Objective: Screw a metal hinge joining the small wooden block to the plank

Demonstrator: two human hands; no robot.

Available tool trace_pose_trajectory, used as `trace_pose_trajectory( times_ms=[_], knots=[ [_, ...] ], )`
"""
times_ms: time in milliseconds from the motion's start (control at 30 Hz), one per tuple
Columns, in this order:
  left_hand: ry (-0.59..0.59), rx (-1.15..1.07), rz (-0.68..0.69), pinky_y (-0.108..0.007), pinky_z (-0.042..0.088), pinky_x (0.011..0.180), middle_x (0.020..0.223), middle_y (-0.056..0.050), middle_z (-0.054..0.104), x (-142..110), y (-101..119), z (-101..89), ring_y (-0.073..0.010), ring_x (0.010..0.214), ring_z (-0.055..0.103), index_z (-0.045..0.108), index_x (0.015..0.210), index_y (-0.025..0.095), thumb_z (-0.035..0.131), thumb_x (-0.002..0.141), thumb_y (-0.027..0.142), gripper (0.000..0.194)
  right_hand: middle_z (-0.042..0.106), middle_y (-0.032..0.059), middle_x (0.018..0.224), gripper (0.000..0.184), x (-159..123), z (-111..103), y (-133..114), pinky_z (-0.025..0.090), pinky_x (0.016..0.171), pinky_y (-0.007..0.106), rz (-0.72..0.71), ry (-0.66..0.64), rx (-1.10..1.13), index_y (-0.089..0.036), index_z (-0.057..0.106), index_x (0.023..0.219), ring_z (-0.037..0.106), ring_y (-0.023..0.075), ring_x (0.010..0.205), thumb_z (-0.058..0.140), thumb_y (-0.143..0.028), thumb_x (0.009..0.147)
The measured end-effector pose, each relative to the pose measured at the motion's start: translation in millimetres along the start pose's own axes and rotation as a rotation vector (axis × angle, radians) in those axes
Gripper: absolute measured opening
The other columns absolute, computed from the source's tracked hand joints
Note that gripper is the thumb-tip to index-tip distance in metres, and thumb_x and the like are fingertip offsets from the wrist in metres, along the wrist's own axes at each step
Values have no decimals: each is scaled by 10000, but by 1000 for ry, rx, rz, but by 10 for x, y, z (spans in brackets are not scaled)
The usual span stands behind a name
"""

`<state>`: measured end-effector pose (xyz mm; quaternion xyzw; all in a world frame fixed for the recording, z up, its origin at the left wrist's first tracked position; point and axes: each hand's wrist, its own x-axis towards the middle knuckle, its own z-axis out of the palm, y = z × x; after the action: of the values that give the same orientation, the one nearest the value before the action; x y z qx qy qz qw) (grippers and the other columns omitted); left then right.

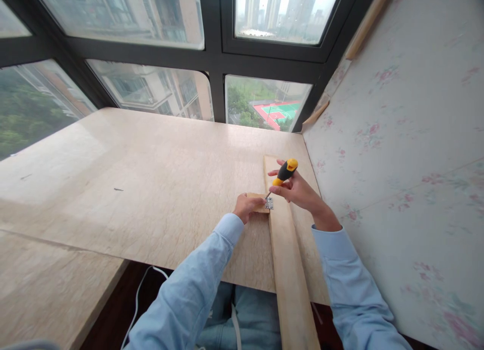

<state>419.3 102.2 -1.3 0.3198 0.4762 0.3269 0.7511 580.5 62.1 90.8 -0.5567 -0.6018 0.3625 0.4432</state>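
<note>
A screwdriver (pixel 287 170) with a yellow and black handle is gripped in my right hand (pixel 298 189), tilted so that its shaft points down to the left. Its tip meets the left side of a small silver hinge (pixel 269 203). The hinge bridges a short wooden piece (pixel 259 209) and a long wooden board (pixel 289 254). My left hand (pixel 247 206) is closed on the short piece, thumb on top near the hinge. Whether a screw sits under the tip is too small to tell.
The long board lies on a beige stone-patterned ledge (pixel 151 188) and juts past its front edge toward my lap. A flower-papered wall (pixel 397 163) rises close on the right. Dark-framed windows (pixel 215 62) stand behind. A white cable (pixel 138 299) hangs below the ledge at left.
</note>
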Motion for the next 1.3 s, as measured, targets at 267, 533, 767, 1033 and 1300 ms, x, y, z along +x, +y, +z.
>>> trace_pose_trajectory(
  times_ms=[267,533,767,1033,1300],
  knots=[
    [-7,-5,5,-332,552,681,788,-70,721,28,-25,-6,-230,738,691,649,732,152,800,526,89,263,729,81,1020,575,-48,-93,-112,591,644,360,-36,-52,152,-214,629,1209,658,181,734,827,-420,710],
    [-20,-13,-6,-336,561,692,797,-79,725,2,-4,-10,-235,742,691,643,730,151,805,519,94,272,610,-14,736,563,16,-13,-53,464,543,286,-92,265,-259,-214,644,1076,459,110,549,872,-478,635],
    [-4,-3,-14,-341,554,688,765,-84,718,6,3,6,-249,757,693,643,727,134,793,529,82,254,643,98,1259,616,-47,-120,-81,513,500,257,-23,-87,149,-252,512,1308,563,100,639,779,-400,774],
    [10,6,-20,-320,549,675,764,-68,714,-24,26,17,-224,734,684,638,721,143,782,544,65,241,679,20,801,561,-48,-40,-157,550,658,351,-49,195,-157,-188,653,1044,620,172,653,859,-511,634],
    [-6,1,-17,-325,553,690,767,-72,716,-12,15,8,-243,772,694,633,724,146,793,539,81,253,654,6,876,575,4,-27,-87,496,617,286,-44,239,-191,-207,589,1079,559,122,639,836,-519,664]
  ],
)
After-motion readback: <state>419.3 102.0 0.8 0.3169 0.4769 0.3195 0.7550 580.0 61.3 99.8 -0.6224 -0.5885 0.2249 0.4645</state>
